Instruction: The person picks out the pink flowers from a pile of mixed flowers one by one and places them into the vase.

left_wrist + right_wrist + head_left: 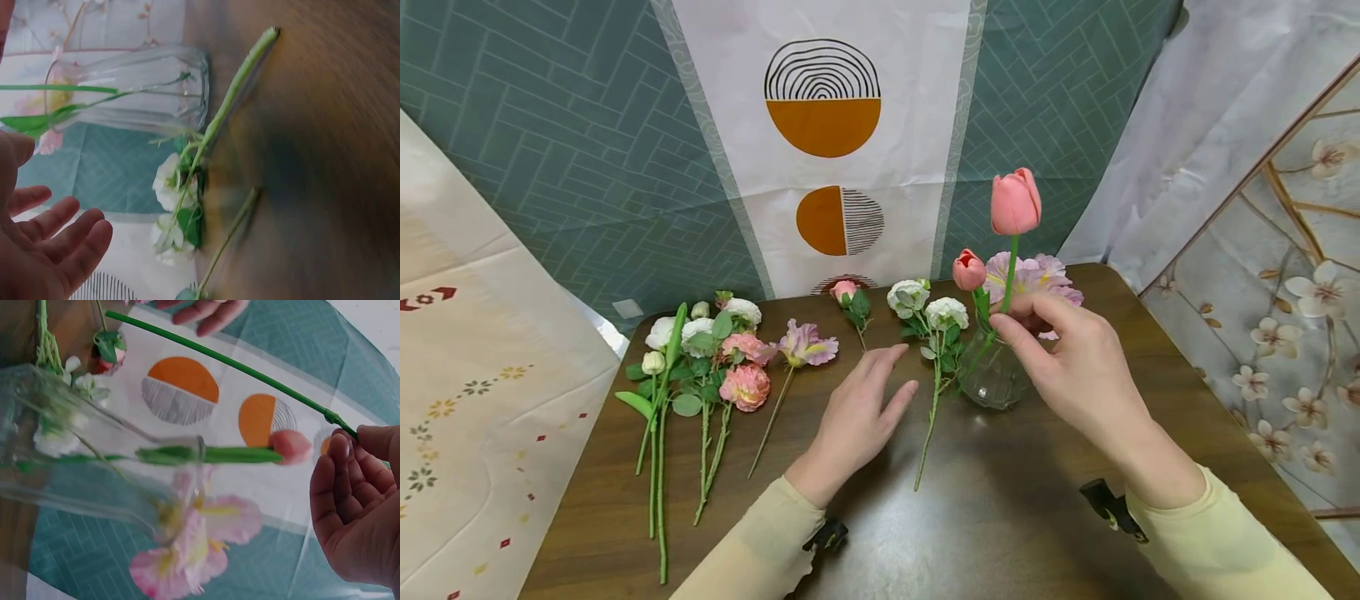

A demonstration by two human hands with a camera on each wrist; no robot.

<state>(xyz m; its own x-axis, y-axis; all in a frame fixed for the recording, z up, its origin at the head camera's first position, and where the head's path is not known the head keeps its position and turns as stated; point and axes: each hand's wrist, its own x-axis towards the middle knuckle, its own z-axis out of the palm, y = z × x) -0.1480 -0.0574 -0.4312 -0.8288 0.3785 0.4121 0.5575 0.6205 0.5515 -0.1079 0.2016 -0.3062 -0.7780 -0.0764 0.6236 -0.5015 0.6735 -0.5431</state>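
My right hand (1078, 367) pinches the green stem (231, 362) of a large pink tulip (1016, 202) between thumb and fingers. Its bloom points up, and the bare lower end of the stem is outside the vase in the right wrist view. Behind and beside that hand stands a clear glass vase (996, 382). It holds a smaller pink tulip (969, 270) and pale purple, ruffled blooms (194, 550). My left hand (850, 412) hovers over the table with relaxed fingers and nothing in them, left of a white flower spray (946, 313) lying near the vase.
On the wooden table's (917, 542) left side lie white roses (745, 312), pink peony-like blooms (746, 387) and a white tulip bud (653, 363) on long stems. A single purple flower (806, 343) and a pink rosebud (843, 291) lie nearer the middle. Patterned cloth hangs behind.
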